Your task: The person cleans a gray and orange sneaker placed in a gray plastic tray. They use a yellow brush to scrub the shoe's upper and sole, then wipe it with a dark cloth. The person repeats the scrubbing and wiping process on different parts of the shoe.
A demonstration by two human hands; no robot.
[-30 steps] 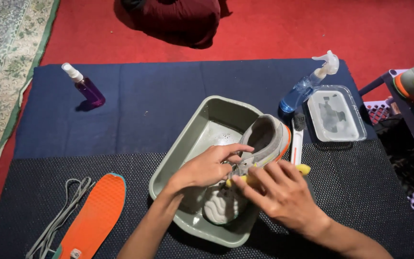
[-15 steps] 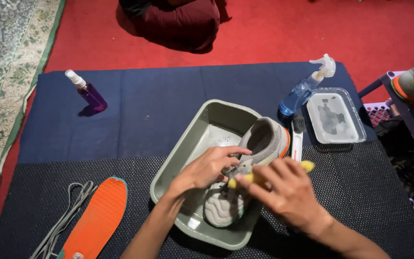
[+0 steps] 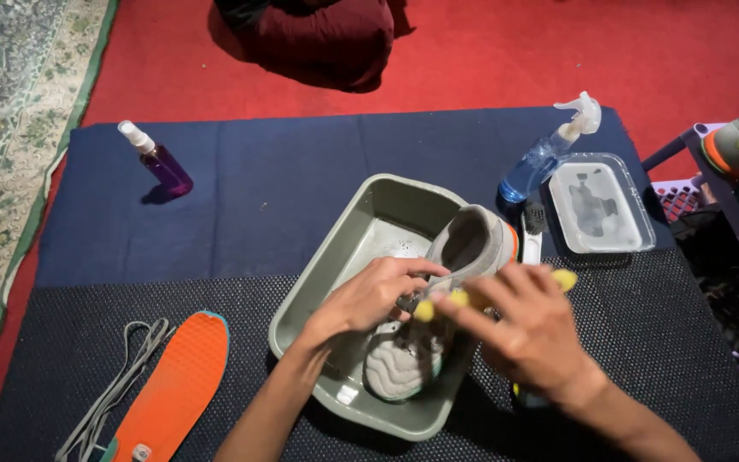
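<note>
Shoe [image 3: 438, 299] — in basin [image 3: 335, 257] | left fingers [image 3: 404, 278] grip it | right fingers [image 3: 506, 291] clasp yellow brush [image 3: 438, 304]

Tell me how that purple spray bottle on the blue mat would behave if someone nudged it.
The purple spray bottle is slim, narrow-based and leans in this view, so a sideways nudge would probably topple it. Its round body suggests it would then roll across the blue mat. It looks like small plastic, likely light and not fragile; how full it is cannot be told.

Left hand [image 3: 368, 299] steadying grey shoe [image 3: 438, 299] in green basin [image 3: 335, 257], right hand [image 3: 534, 329] gripping yellow brush [image 3: 431, 306]
</note>
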